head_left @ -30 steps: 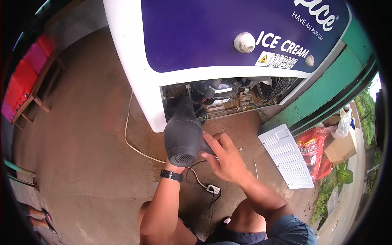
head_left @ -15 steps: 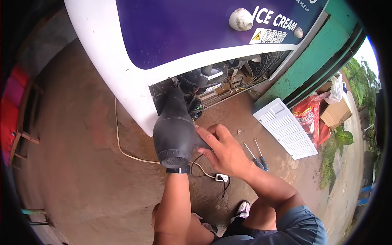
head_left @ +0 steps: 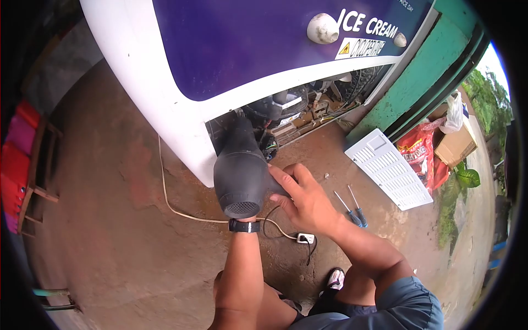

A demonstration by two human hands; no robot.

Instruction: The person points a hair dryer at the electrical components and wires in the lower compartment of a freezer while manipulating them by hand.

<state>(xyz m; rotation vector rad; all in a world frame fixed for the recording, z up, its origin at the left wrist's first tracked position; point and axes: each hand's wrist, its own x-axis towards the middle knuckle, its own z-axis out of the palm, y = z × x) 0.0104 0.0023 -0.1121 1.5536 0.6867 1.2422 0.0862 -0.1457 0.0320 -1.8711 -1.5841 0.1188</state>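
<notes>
A black hair dryer (head_left: 239,179) points its nozzle into the open bottom compartment (head_left: 297,124) of the ice cream freezer (head_left: 247,38). My right hand (head_left: 308,201) is closed round the dryer's handle, which sticks out to the right. Behind the dryer's body my left hand is hidden; only the wrist with a black watch (head_left: 244,226) shows, so its fingers cannot be made out. Inside the compartment sit a dark round compressor (head_left: 275,104), wires and thin pipes.
Two screwdrivers (head_left: 355,212) lie on the brown floor beside a white vented panel (head_left: 389,170). A pale cord (head_left: 187,214) runs to a white socket (head_left: 304,238). At right are a red bag (head_left: 418,148) and a cardboard box (head_left: 455,144); a red-topped wooden stand (head_left: 38,165) is at left.
The view has shifted slightly, so most things sit a little farther right. My right hand keeps its grip on the hair dryer, which still points into the compartment.
</notes>
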